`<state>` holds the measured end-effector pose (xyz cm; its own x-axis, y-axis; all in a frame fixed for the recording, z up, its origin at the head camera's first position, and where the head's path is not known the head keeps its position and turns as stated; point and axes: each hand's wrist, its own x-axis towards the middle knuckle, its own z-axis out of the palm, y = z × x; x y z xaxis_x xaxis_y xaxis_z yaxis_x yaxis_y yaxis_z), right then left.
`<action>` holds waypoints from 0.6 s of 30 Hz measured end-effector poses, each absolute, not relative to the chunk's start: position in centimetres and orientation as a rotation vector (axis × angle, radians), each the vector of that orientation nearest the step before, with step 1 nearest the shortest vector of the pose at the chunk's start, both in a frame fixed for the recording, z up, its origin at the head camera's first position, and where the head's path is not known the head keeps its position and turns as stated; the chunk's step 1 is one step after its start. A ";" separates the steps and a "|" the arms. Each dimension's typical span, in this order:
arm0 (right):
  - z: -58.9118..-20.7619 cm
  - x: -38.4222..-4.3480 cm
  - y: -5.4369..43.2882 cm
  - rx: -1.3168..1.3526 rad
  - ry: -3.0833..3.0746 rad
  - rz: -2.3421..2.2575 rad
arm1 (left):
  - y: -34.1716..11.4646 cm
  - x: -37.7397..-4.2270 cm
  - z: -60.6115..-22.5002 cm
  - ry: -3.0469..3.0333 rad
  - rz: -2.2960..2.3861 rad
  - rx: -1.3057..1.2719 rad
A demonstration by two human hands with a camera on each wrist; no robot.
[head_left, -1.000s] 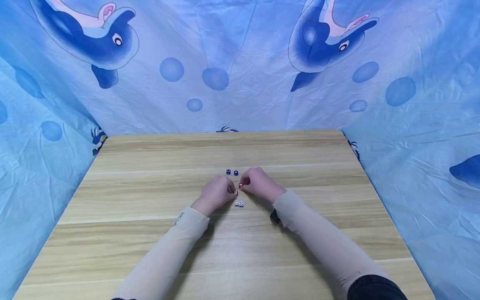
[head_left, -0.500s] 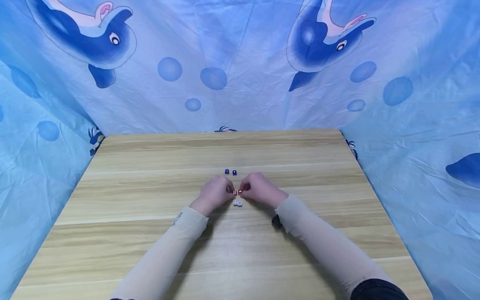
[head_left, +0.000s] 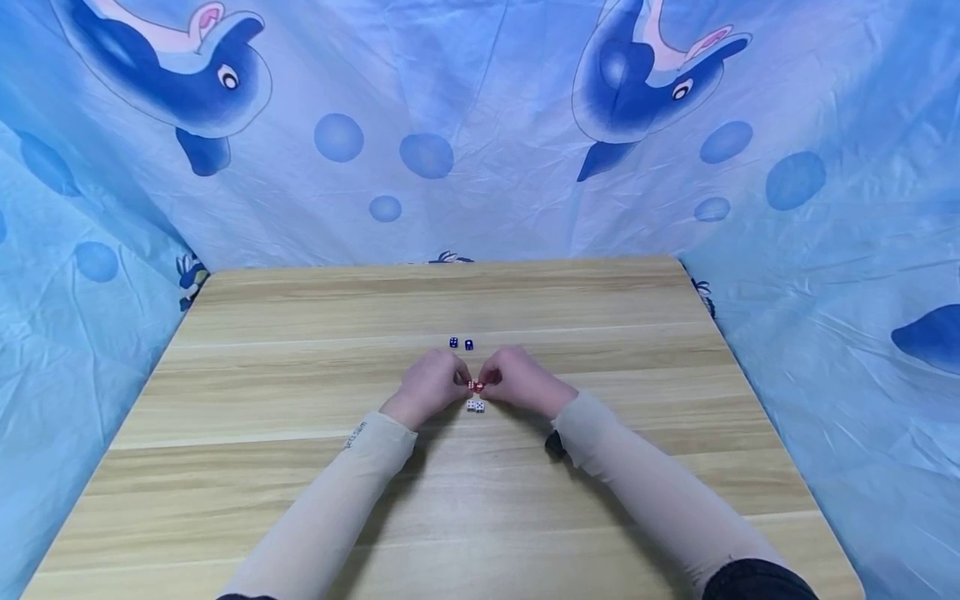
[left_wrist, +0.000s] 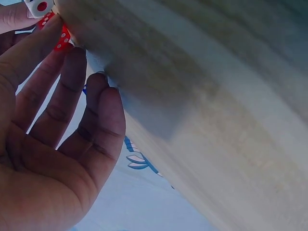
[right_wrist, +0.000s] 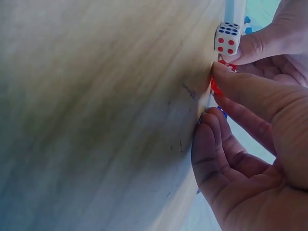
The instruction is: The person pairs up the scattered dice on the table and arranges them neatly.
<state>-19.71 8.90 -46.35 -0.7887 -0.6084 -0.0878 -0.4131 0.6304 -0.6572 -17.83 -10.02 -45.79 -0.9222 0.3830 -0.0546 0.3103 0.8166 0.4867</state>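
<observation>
Two red dice sit side by side near the middle of the wooden table [head_left: 480, 500]. My left hand [head_left: 431, 385] pinches the left red die [head_left: 471, 386] between thumb and fingertips. From the other side, my right hand [head_left: 522, 382] pinches the right red die [head_left: 480, 387]. In the left wrist view a red die [left_wrist: 63, 39] shows between the fingers, partly covered by them. Just in front of the red pair stand two white dice [head_left: 476, 406], close together. Behind the hands lie a blue die [head_left: 453, 342] and a second blue die [head_left: 468, 344], with a small gap between them.
A blue cloth backdrop [head_left: 480, 167] with dolphin prints rises behind the table and along both sides. In the right wrist view a white die [right_wrist: 227, 39] stands close to the thumb. A black band [head_left: 555, 445] shows under the right sleeve.
My right hand has come toward me with its red die, from behind the other red die to beside it. The gap between the red dice has closed. The left hand stays nearly still.
</observation>
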 end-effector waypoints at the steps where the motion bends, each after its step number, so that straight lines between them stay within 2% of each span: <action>1: -46.4 -19.7 8.9 -0.820 2.552 -0.914 | -10.1 -17.8 -45.8 2.849 0.726 0.551; 18: -46.7 -19.8 9.0 -0.829 2.543 -0.932 | -10.4 -17.6 -45.5 2.824 0.711 0.626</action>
